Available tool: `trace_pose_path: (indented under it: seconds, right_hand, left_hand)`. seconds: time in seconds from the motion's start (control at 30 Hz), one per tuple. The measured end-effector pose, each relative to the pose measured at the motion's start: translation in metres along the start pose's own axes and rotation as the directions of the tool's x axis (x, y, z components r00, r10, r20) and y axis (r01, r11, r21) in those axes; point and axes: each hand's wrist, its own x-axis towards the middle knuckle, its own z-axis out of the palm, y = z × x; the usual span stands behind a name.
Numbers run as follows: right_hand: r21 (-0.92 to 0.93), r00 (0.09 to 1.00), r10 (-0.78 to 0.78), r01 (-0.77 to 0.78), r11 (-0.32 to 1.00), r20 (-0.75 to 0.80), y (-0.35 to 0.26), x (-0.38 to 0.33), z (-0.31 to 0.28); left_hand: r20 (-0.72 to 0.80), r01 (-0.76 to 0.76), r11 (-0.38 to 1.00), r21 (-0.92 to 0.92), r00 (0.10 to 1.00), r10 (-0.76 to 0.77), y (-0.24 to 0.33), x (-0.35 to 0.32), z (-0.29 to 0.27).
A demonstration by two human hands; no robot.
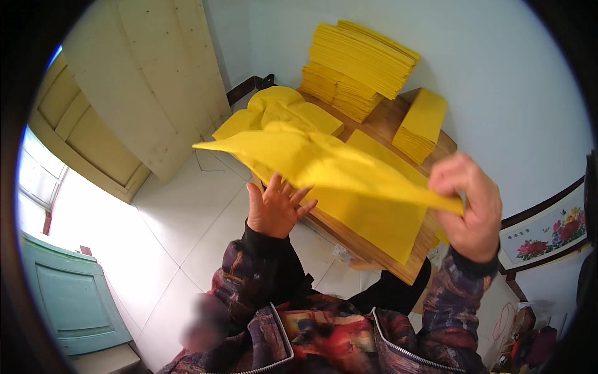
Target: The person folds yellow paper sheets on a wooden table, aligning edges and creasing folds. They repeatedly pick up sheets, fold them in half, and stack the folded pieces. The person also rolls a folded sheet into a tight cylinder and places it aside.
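Observation:
A thin, flexible yellow sheet [324,159], perhaps felt, hangs in the air above the table and stretches toward the left. My right hand [467,206] grips its right end in closed fingers. Palm up and fingers spread, my left hand [277,206] is just below the sheet's near edge; whether the fingertips touch it I cannot tell. Under the raised sheet, a flat yellow piece [374,230] lies on the wooden table [408,271]. More yellow material [274,103] lies in a rumpled, puffed heap at the table's far left end.
Tall stacks of folded yellow sheets [361,59] stand at the back of the table against the wall. A smaller yellow stack [423,121] sits to their right. A wooden board [149,81] leans at the left, and a framed flower picture [548,234] is at the right.

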Motion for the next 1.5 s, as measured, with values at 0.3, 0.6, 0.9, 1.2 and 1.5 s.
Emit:
trace_pose_path:
  seconds: [0.3, 0.6, 0.9, 1.2, 1.5]
  right_hand:
    - [-0.045, 0.995, 0.097, -0.099, 0.994, -0.033, -0.063, -0.097, -0.091]
    - [0.115, 0.900, 0.435, -0.431, 0.895, -0.013, -0.060, -0.133, -0.117]
    - [0.143, 0.808, 0.554, -0.584, 0.799, 0.199, -0.035, -0.123, -0.113]
    - [0.077, 0.829, 0.543, -0.554, 0.829, 0.131, -0.030, -0.131, -0.124]
    - [0.027, 0.701, 0.700, -0.709, 0.705, 0.140, -0.035, -0.145, -0.141]
  left_hand:
    - [-0.029, -0.090, 0.988, 0.125, 0.995, 0.094, 0.006, -0.036, 0.034]
    - [0.108, 0.124, 0.694, 0.709, 0.954, -0.280, -0.024, -0.055, 0.052]
    - [0.390, -0.227, 0.349, 0.909, 0.759, -0.521, -0.027, -0.080, 0.117]
    - [0.067, -0.025, 0.123, 0.992, 0.933, -0.353, -0.050, -0.070, 0.089]
    - [0.238, -0.291, 0.001, 0.957, 0.780, -0.579, 0.019, -0.059, 0.125]
